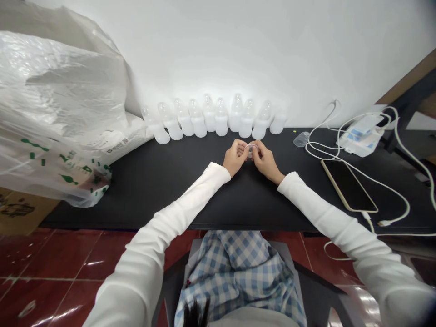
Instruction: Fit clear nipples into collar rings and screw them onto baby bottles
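Note:
My left hand (236,156) and my right hand (265,160) meet over the middle of the black table (153,181). Between their pinched fingertips is a small round piece with a pale rim (251,146); its kind is too small to tell and the fingers partly cover it. Behind the hands, along the wall, stands a row of several white bottles (221,124) with clear domed caps. The rightmost bottle (278,123) shows no clear cap on top. To the right of the hands, a loose clear cap (301,139) lies on the table.
Large plastic bags (61,91) bulge over the table's left end, above a cardboard box (23,211). On the right lie a phone (349,185), looping white cables (340,156) and a white power strip (363,136). The table's front edge runs just above my lap.

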### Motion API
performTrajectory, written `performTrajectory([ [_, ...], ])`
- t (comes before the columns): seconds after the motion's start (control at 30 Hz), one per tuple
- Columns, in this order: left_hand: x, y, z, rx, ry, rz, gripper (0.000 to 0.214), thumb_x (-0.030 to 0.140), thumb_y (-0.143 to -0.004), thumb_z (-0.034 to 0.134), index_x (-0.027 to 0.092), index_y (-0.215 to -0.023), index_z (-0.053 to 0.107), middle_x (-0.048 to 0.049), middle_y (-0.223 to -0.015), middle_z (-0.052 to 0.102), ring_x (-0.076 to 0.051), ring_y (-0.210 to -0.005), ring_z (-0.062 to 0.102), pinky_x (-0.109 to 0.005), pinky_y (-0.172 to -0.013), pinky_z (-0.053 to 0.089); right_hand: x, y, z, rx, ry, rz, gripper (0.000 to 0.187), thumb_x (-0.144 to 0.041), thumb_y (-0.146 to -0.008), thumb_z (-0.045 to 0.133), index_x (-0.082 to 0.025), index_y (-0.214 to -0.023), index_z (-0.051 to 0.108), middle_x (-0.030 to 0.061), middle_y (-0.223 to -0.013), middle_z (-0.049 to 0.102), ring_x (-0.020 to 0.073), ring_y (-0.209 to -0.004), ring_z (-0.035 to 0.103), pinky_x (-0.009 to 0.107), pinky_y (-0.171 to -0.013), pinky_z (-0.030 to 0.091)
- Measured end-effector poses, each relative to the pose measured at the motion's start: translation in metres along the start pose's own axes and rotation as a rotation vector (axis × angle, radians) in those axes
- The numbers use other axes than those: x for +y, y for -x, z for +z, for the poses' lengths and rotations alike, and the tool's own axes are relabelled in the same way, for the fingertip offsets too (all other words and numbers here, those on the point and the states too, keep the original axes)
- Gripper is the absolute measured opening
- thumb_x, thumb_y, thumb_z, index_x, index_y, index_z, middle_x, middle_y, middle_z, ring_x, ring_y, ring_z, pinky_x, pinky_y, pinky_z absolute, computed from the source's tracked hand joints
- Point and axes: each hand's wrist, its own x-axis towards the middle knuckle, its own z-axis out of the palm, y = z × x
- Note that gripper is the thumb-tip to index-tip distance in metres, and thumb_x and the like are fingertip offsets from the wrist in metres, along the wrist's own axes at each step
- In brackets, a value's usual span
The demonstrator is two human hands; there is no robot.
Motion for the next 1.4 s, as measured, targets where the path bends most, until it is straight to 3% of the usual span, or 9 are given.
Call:
performTrajectory([
  [0.27,0.001,0.002,-0.003,0.008,-0.214,0.170,0.015,0.028,-0.097,0.065,0.024,-0.090,0.052,0.0035,-0.072,0.059,-0.013,-0.061,0.056,-0.027,-0.070,0.047,-0.004,0.001,0.002,0.021,0.016,-0.007,0.038,-0.060,-0.100,0.045,-0.024,-0.092,0.055,0.0032,-0.078,0.066,0.0179,-0.065,0.057,0.032,-0.066,0.046],
  [0.47,0.000,0.001,-0.006,-0.015,-0.242,0.218,0.018,0.038,-0.098,0.063,0.025,-0.090,0.055,0.0006,-0.075,0.059,-0.016,-0.068,0.058,-0.029,-0.075,0.047,-0.006,0.002,0.002,-0.021,-0.007,0.027,0.042,-0.066,-0.099,0.046,-0.026,-0.093,0.053,0.0001,-0.071,0.062,0.0180,-0.063,0.058,0.031,-0.065,0.045],
  [0.77,-0.006,0.001,-0.002,-0.101,-0.303,0.323,0.011,0.030,-0.101,0.049,0.024,-0.093,0.053,-0.0047,-0.087,0.061,-0.020,-0.080,0.060,-0.034,-0.087,0.049,0.007,-0.001,0.002,-0.005,0.222,-0.107,0.038,-0.061,-0.102,0.038,-0.026,-0.089,0.047,0.0051,-0.071,0.062,0.0200,-0.058,0.057,0.031,-0.059,0.036],
  [0.9,-0.011,-0.001,-0.004,-0.100,-0.331,0.292,0.011,0.028,-0.103,0.045,0.024,-0.094,0.052,-0.0044,-0.087,0.062,-0.019,-0.079,0.061,-0.033,-0.084,0.050,0.008,-0.003,-0.002,-0.075,0.145,-0.078,0.040,-0.063,-0.102,0.040,-0.026,-0.091,0.049,0.0031,-0.071,0.063,0.0188,-0.058,0.058,0.030,-0.061,0.041],
  [1.07,-0.011,-0.002,-0.007,-0.098,-0.291,0.246,0.010,0.032,-0.101,0.056,0.024,-0.096,0.052,-0.0025,-0.088,0.065,-0.017,-0.082,0.064,-0.031,-0.086,0.051,0.006,-0.003,-0.008,-0.167,0.054,-0.071,0.044,-0.064,-0.103,0.038,-0.023,-0.100,0.055,0.0031,-0.079,0.068,0.0182,-0.064,0.061,0.031,-0.067,0.047],
  [1.4,-0.010,-0.001,-0.008,-0.091,-0.338,0.248,0.009,0.026,-0.097,0.062,0.024,-0.095,0.053,-0.0017,-0.083,0.065,-0.018,-0.076,0.065,-0.030,-0.080,0.051,0.007,-0.001,-0.007,-0.118,0.066,-0.044,0.033,-0.053,-0.102,0.046,-0.024,-0.097,0.060,-0.0005,-0.065,0.063,0.0184,-0.059,0.062,0.031,-0.065,0.047],
])
